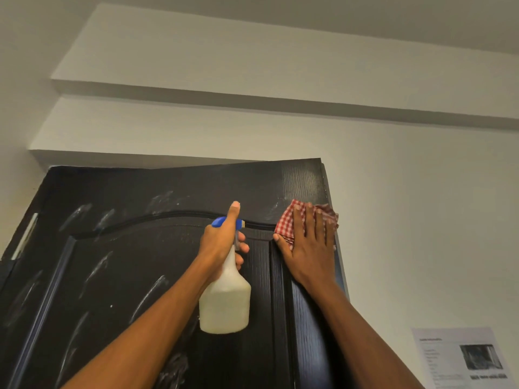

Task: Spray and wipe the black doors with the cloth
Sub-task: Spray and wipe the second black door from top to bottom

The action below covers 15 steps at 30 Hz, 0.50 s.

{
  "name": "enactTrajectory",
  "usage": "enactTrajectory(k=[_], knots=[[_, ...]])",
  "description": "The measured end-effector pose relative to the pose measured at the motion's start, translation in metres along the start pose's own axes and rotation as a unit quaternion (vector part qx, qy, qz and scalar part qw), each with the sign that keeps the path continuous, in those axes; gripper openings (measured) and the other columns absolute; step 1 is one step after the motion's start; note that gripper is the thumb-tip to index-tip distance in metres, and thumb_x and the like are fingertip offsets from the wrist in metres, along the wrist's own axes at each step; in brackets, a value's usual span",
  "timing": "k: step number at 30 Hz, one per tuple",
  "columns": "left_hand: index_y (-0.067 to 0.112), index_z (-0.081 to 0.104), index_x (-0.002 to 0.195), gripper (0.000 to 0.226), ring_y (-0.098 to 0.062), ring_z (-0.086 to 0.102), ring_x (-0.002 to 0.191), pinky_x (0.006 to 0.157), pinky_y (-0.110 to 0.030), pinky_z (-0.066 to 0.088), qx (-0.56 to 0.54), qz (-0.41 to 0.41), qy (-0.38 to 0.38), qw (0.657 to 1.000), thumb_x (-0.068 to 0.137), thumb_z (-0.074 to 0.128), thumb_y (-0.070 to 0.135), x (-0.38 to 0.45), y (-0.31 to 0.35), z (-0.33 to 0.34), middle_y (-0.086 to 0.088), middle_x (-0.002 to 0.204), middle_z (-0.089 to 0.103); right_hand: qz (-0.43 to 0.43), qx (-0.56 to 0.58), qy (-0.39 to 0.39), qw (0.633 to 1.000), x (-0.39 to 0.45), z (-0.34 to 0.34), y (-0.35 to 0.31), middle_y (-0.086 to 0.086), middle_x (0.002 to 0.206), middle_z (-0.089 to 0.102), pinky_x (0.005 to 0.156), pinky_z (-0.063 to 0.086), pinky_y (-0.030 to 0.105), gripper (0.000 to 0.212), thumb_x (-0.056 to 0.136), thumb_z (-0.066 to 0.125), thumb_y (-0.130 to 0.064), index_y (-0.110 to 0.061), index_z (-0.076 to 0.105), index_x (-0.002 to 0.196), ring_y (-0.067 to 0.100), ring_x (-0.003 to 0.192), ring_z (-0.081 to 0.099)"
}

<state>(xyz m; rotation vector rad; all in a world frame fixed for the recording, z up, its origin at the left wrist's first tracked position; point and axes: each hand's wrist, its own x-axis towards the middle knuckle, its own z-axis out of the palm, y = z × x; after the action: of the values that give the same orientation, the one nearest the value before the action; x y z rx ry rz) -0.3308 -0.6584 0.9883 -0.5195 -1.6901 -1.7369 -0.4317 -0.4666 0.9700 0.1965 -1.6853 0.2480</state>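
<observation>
The left hand (222, 245) grips the neck of a spray bottle (226, 299), fingers curled round it below the blue nozzle and one finger raised straight, the bottle hanging in front of the black door (118, 276). The right hand (309, 248) lies flat with fingers spread, pressing a red checked cloth (292, 217) against the door's upper right corner. Pale wet streaks mark the door's left side, and a printed sheet (460, 357) hangs on the white wall (421, 206) at lower right.

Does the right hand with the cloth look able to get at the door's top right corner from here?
Probably yes. The right hand presses the checked cloth flat on the black door just below that corner, and nothing lies between them.
</observation>
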Motion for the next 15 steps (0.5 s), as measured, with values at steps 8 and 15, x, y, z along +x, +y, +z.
enactTrajectory(k=[8,15], knots=[[0.008,0.059,0.078,0.081,-0.019,0.054,0.042,0.04,-0.026,0.046,-0.097,0.01,0.005,0.995,0.08,0.039,0.087,0.03,0.023,0.008,-0.015,0.075,0.061,-0.009,-0.008,0.028,1.0,0.002,0.003,0.0,0.006,0.17,-0.008,0.119,-0.026,0.039,0.091,0.091,-0.001,-0.081,-0.026,-0.002,0.164,0.026,0.156,-0.012],[0.007,0.061,0.075,0.087,-0.018,0.057,0.043,0.042,-0.026,0.047,0.01,0.056,0.005,0.998,0.079,0.033,0.089,0.046,0.052,0.021,-0.01,0.063,0.062,-0.007,-0.008,0.046,0.999,0.0,0.006,-0.002,0.008,0.17,-0.001,0.121,-0.024,0.039,0.09,0.094,0.004,-0.08,-0.024,0.006,0.164,0.029,0.157,-0.005]])
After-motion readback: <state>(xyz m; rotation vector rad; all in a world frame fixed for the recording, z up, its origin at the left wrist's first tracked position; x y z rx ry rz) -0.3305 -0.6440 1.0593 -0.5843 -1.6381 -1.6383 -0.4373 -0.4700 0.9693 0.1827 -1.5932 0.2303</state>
